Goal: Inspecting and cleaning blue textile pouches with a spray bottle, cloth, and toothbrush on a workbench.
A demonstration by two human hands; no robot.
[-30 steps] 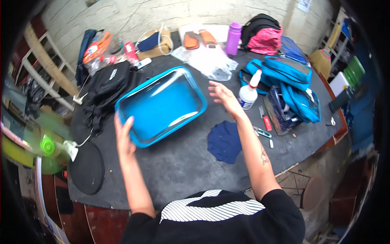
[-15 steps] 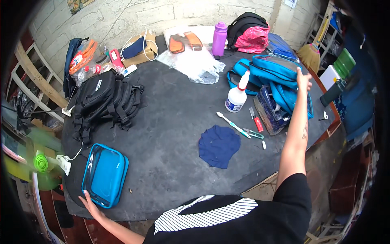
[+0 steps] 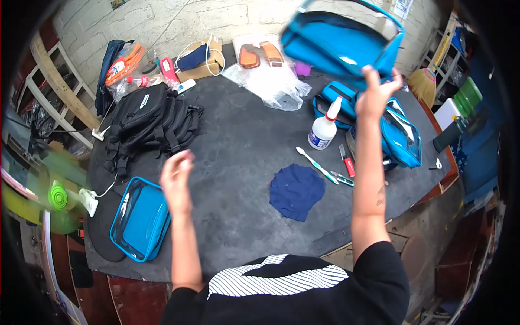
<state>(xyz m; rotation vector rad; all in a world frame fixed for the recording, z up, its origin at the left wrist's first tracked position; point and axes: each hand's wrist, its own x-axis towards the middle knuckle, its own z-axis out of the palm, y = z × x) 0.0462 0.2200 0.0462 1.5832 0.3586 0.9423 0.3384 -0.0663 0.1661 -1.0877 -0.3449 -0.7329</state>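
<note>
My right hand (image 3: 374, 97) grips a blue pouch with clear panels (image 3: 338, 46) by its lower edge, lifted over the far right of the table. My left hand (image 3: 177, 181) is raised above the table with its fingers loosely apart and nothing in them. Beside it, at the near left, another clear-topped blue pouch (image 3: 142, 222) lies flat. More blue pouches (image 3: 401, 132) are piled under my right forearm, partly hidden by it. A white spray bottle with a red collar (image 3: 323, 131) stands left of that pile.
A black backpack (image 3: 146, 122) lies at left, near a spinning green fan (image 3: 58, 195). In the middle are a navy cloth (image 3: 297, 192), a toothbrush (image 3: 317, 165), a red-handled cutter (image 3: 347, 161) and thread snips (image 3: 342, 179). Plastic bags (image 3: 279, 86) lie at the back.
My right hand has lifted a blue pouch off the pile, up and away from me. My left hand has left the near-left pouch and moved up and to the right.
</note>
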